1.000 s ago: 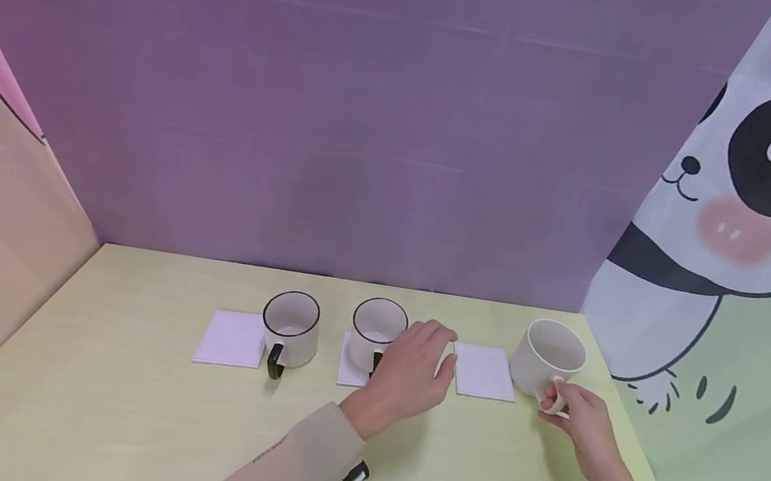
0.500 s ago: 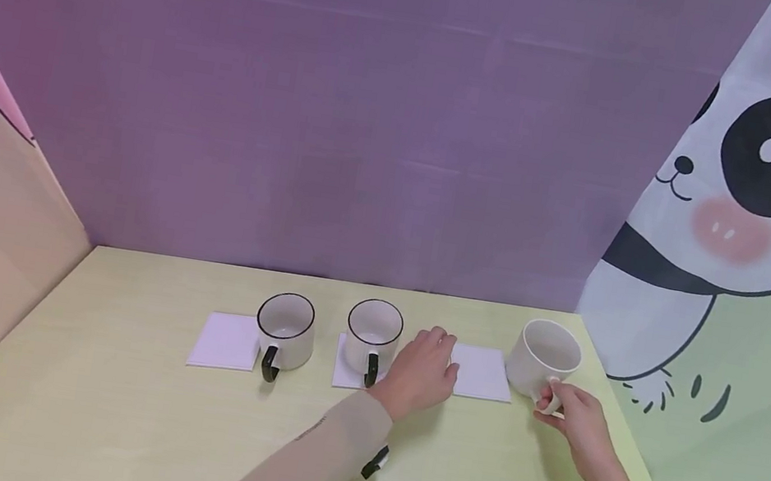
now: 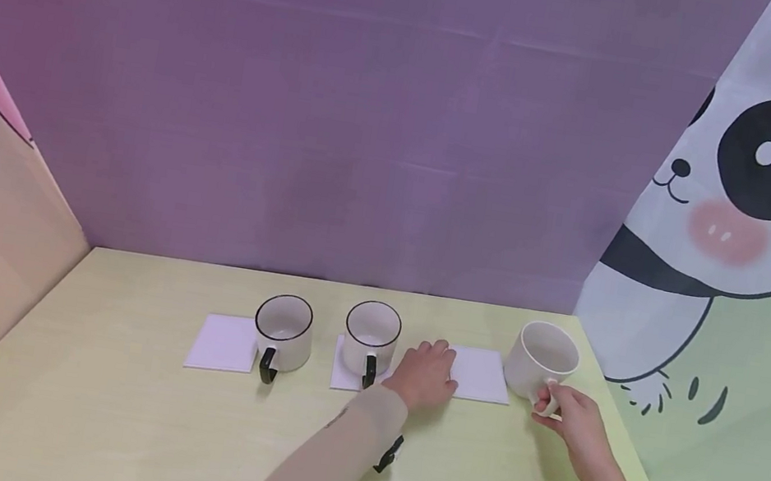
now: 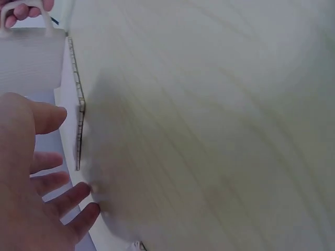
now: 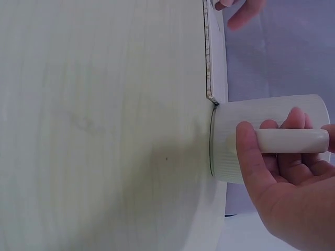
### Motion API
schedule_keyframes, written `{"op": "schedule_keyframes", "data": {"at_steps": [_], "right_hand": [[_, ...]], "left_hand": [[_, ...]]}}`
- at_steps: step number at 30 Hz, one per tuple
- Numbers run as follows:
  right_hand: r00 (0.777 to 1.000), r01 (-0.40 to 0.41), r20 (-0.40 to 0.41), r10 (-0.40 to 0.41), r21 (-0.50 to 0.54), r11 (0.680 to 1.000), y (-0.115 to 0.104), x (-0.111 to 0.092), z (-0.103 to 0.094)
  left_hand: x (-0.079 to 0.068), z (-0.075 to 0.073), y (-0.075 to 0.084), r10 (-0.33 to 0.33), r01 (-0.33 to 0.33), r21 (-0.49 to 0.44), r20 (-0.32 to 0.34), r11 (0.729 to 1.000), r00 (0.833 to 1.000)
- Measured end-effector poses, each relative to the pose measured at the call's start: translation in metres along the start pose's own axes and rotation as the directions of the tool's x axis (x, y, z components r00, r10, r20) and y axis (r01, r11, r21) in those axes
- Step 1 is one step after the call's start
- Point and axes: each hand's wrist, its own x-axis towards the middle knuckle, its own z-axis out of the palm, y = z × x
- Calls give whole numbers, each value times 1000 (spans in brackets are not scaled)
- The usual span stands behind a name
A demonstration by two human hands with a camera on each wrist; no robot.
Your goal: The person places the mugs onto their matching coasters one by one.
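At the right of the table, a white mug point(image 3: 536, 369) stands upright just beside the right-hand white square coaster point(image 3: 481, 374). My right hand point(image 3: 576, 435) grips its handle point(image 5: 293, 141) with fingers and thumb. My left hand point(image 3: 422, 376) is low over the table at this coaster's left edge, palm down and fingers spread. In the left wrist view, its thumb point(image 4: 49, 117) is near the coaster point(image 4: 70, 112) and nothing shows in its grasp. Whether the fingertips touch the coaster is unclear.
A black-rimmed mug point(image 3: 372, 328) with a black handle stands on the middle coaster point(image 3: 341, 374), left of my left hand. Another black-rimmed mug point(image 3: 288, 342) stands by the right edge of the left coaster point(image 3: 221, 342). A purple backdrop point(image 3: 343, 126) rises behind the table.
My left hand has moved right and lower, away from the middle mug to the right coaster's left edge. My right hand still holds the white mug's handle in place. The view has shifted slightly.
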Motion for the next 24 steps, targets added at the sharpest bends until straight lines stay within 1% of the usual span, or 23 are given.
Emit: {"op": "schedule_keyframes", "data": {"at_steps": [5, 8, 11, 18, 24], "right_hand": [[1000, -5, -2, 5, -2, 1000, 0, 0, 1], [1000, -4, -9, 4, 4, 1000, -1, -1, 2], [1000, -7, -18, 7, 18, 1000, -1, -1, 2], [998, -37, -55, 40, 43, 998, -4, -1, 4], [997, -27, -73, 30, 39, 999, -12, 0, 1]], "left_hand": [[5, 5, -4, -3, 0, 75, 37, 997, 999], [5, 4, -4, 2, -8, 102, 57, 995, 998], [5, 3, -4, 3, -11, 107, 74, 994, 997], [6, 3, -4, -5, -2, 99, 74, 995, 997], [6, 3, -3, -11, 4, 84, 80, 996, 997]]}}
